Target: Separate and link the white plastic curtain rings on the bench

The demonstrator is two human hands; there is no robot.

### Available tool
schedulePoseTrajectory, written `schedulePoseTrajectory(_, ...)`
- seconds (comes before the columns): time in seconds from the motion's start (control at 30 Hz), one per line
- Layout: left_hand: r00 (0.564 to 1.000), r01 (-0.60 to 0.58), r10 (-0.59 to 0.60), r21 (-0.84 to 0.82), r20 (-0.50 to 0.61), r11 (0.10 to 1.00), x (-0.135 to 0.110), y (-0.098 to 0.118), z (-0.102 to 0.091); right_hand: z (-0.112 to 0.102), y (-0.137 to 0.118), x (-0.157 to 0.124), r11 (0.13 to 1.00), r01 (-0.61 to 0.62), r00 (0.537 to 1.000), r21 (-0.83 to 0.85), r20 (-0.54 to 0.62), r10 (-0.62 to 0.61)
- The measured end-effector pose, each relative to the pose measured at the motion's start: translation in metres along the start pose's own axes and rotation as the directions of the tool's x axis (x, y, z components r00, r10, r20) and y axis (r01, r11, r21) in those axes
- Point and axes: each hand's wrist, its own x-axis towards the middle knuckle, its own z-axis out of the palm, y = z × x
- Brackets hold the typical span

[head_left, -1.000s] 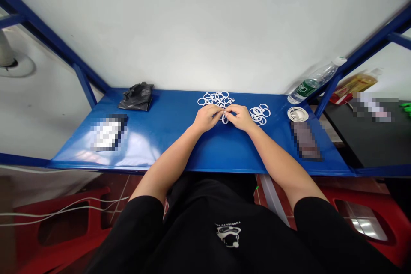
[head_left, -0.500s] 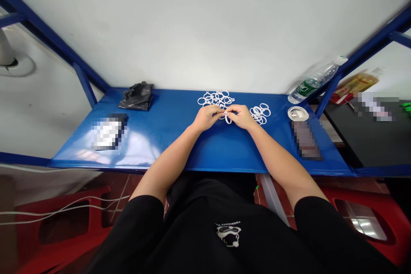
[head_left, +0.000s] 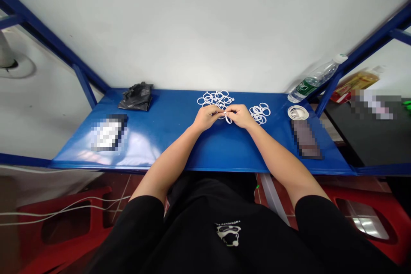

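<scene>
A small white ring (head_left: 228, 119) hangs between my two hands, just above the blue table (head_left: 224, 150). My left hand (head_left: 208, 117) pinches it near its top from the left. From the other side my right hand (head_left: 239, 116) pinches the same ring, fingertips almost meeting the left ones. Fingers partly cover the top of the ring, so its joint cannot be made out. Behind my hands lies a loose pile of white rings (head_left: 215, 97) with small knobs. Several more white rings (head_left: 260, 113) form a smaller group right of my right hand.
A crumpled black bag (head_left: 136, 96) and a blurred-out flat object (head_left: 109, 132) lie at left. At right are a clear bottle (head_left: 314, 81) leaning in the corner, a coiled white cable (head_left: 298, 113) and another blurred-out item (head_left: 306, 139). A white wall (head_left: 199, 30) closes the back.
The held ring has tilted slightly, its lower end swinging a little to the right. Both hands keep nearly the same place and grip.
</scene>
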Motion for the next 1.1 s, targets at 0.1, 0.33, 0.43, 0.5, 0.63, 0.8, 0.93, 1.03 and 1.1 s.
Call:
schedulePoseTrajectory(0.1,0.999,0.037,-0.036,0.027,-0.017,0.999,0.000,-0.006,0.001,0.001,-0.001,-0.001,0.997,-0.001,1.000,-0.078,0.005,0.002)
schedulePoseTrajectory(0.33,0.977,0.111,-0.069,0.210,-0.201,0.971,0.003,-0.024,-0.014,-0.027,0.008,0.003,0.870,-0.039,0.994,-0.491,-0.107,-0.016)
schedulePoseTrajectory(0.43,0.958,0.187,-0.114,0.272,-0.264,0.944,0.001,-0.037,-0.021,-0.045,0.019,0.004,0.758,-0.126,0.991,-0.640,-0.113,0.069)
schedulePoseTrajectory(0.5,0.946,0.260,-0.183,0.291,-0.266,0.921,-0.002,-0.045,-0.024,-0.053,0.026,0.003,0.700,-0.196,0.981,-0.687,-0.144,0.133)
schedulePoseTrajectory(0.63,0.952,0.282,-0.226,0.310,-0.205,0.908,-0.004,-0.050,-0.021,-0.057,0.033,0.001,0.631,-0.254,0.967,-0.733,-0.207,0.149)
schedulePoseTrajectory(0.8,0.989,0.148,-0.142,0.374,-0.044,0.915,-0.005,-0.040,-0.015,-0.042,0.025,0.003,0.748,-0.151,0.978,-0.647,-0.209,0.017)
schedulePoseTrajectory(0.93,0.985,0.151,-0.174,0.398,0.021,0.905,-0.006,-0.037,-0.012,-0.026,0.016,0.004,0.795,-0.066,0.992,-0.603,-0.129,-0.016)
schedulePoseTrajectory(1.03,0.979,0.179,-0.205,0.411,0.019,0.894,-0.005,-0.036,-0.012,-0.021,0.012,0.003,0.799,-0.053,0.996,-0.599,-0.091,-0.002)
schedulePoseTrajectory(1.1,0.979,0.180,-0.204,0.414,0.013,0.892,-0.005,-0.033,-0.013,-0.020,0.010,0.002,0.807,-0.042,0.996,-0.589,-0.089,-0.013)
